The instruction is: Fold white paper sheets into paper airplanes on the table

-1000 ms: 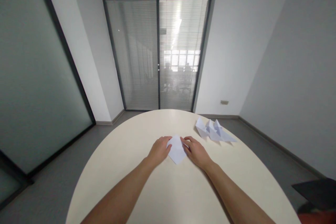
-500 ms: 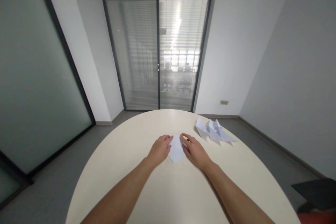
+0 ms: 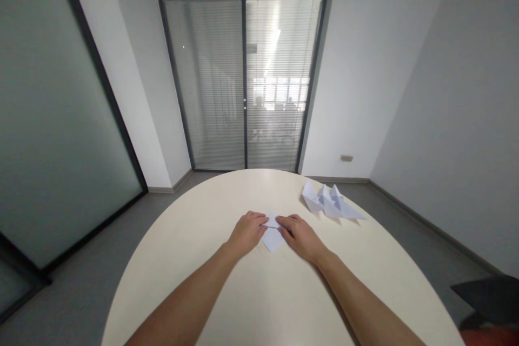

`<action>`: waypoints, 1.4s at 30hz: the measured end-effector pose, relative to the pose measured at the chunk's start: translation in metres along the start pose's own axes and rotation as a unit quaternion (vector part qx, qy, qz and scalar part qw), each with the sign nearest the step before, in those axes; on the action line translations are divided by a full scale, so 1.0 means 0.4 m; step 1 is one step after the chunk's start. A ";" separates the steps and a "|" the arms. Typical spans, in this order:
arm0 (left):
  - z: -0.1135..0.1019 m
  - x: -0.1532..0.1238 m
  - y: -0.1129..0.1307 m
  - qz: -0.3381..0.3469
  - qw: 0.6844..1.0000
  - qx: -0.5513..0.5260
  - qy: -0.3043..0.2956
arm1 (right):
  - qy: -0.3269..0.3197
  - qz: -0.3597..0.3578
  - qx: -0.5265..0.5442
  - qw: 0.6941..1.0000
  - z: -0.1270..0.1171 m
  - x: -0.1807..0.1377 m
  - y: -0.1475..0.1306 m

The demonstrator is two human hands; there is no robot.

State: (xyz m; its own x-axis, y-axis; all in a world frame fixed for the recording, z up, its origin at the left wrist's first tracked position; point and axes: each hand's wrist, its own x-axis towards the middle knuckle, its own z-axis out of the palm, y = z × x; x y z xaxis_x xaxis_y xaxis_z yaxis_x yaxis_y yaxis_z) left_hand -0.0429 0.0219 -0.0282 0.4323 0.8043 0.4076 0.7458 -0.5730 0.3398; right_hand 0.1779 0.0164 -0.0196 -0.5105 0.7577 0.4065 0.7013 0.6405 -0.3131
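A small piece of white folded paper [image 3: 273, 240] lies on the table in front of me, its pointed lower corner toward me. Across its middle runs a crease or flap edge. My left hand [image 3: 247, 232] grips the paper's left side, thumb below and fingers above that line. On the right side, my right hand [image 3: 299, 233] pinches it the same way, fingers bent in toward the centre. Both side corners are hidden under the fingers. Several folded white paper boats [image 3: 330, 203] stand close together beyond my right hand.
The round cream table [image 3: 182, 238] has a curved edge on all visible sides. Past it are a glass door with blinds [image 3: 243, 81] and white walls. A dark chair part [image 3: 490, 297] shows at the lower right.
A line now crosses the paper's middle, where its face looked plain before. My fingertips have come slightly nearer each other and closed on its sides. The paper boats have not moved.
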 end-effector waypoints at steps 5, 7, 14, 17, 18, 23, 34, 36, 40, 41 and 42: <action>-0.001 0.000 0.007 0.001 0.999 0.033 -0.007 | -0.002 0.004 0.001 1.000 0.000 0.000 -0.001; -0.001 0.000 0.009 0.009 0.999 0.037 -0.008 | -0.001 0.002 -0.002 1.000 0.000 0.001 0.000; -0.006 0.003 0.013 0.030 0.999 0.035 -0.014 | 0.005 0.009 -0.012 1.000 -0.001 0.000 -0.008; -0.007 0.004 0.015 0.038 0.999 0.033 -0.004 | 0.015 0.029 -0.017 0.999 -0.001 0.000 -0.010; -0.008 0.003 0.017 0.037 0.999 0.031 -0.002 | 0.016 0.038 -0.016 0.999 0.000 0.000 -0.010; -0.014 0.004 0.026 0.025 0.999 0.029 -0.015 | 0.033 0.097 -0.025 0.994 0.003 0.000 -0.005; -0.014 0.004 0.025 0.023 0.999 0.042 -0.024 | 0.069 0.187 0.057 0.978 0.010 0.006 -0.010; -0.015 0.005 0.028 0.017 0.999 0.042 -0.027 | 0.077 0.200 0.042 0.976 0.011 0.006 -0.015; -0.020 0.004 0.034 0.006 0.998 0.052 -0.028 | 0.080 0.205 0.054 0.974 0.009 0.007 -0.021; -0.021 0.003 0.036 0.003 0.998 0.054 -0.026 | 0.082 0.201 0.072 0.973 0.008 0.008 -0.023; -0.022 0.001 0.039 0.001 0.998 0.056 -0.022 | 0.087 0.196 0.092 0.972 0.007 0.009 -0.024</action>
State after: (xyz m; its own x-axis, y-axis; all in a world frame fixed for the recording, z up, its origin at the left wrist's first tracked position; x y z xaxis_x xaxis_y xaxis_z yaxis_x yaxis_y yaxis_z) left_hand -0.0357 0.0119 -0.0154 0.4541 0.8110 0.3687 0.7960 -0.5553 0.2410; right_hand 0.1679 0.0131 -0.0177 -0.1189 0.9257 0.3590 0.7164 0.3303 -0.6145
